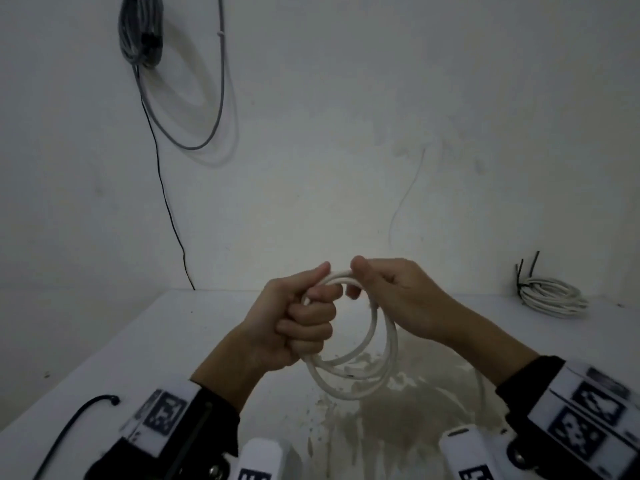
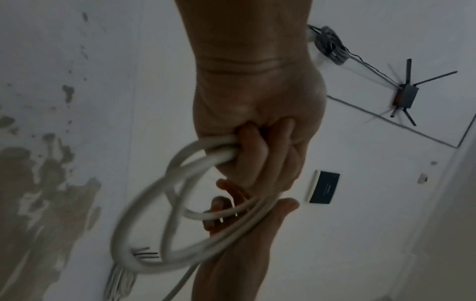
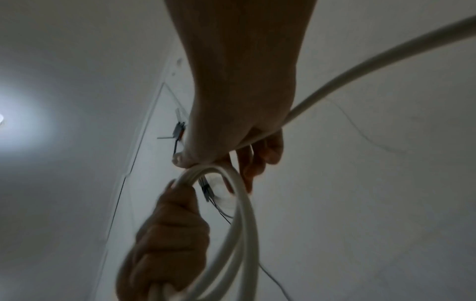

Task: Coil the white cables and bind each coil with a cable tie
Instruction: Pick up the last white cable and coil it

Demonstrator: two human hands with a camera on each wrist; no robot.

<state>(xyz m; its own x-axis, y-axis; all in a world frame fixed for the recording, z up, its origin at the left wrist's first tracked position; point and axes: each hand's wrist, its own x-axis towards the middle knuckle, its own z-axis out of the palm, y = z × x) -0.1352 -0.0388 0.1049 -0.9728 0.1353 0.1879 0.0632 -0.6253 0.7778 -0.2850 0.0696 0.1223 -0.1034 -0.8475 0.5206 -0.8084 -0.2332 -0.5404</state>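
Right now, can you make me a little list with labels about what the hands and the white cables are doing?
left hand: fist gripping the loops of the white cable
right hand: pinching the top of the same loops
cable in hand: a few loops, held above the table, no tie visible on it
finished coil: lying on the table at far right, black cable ties sticking up
on the wall: grey cable bundle hanging, upper left

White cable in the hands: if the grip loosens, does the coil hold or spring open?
Likely springs open: the white cable forms wide, uneven loops, so it looks fairly stiff. The left hand fists the bundle, and no tie shows on it.
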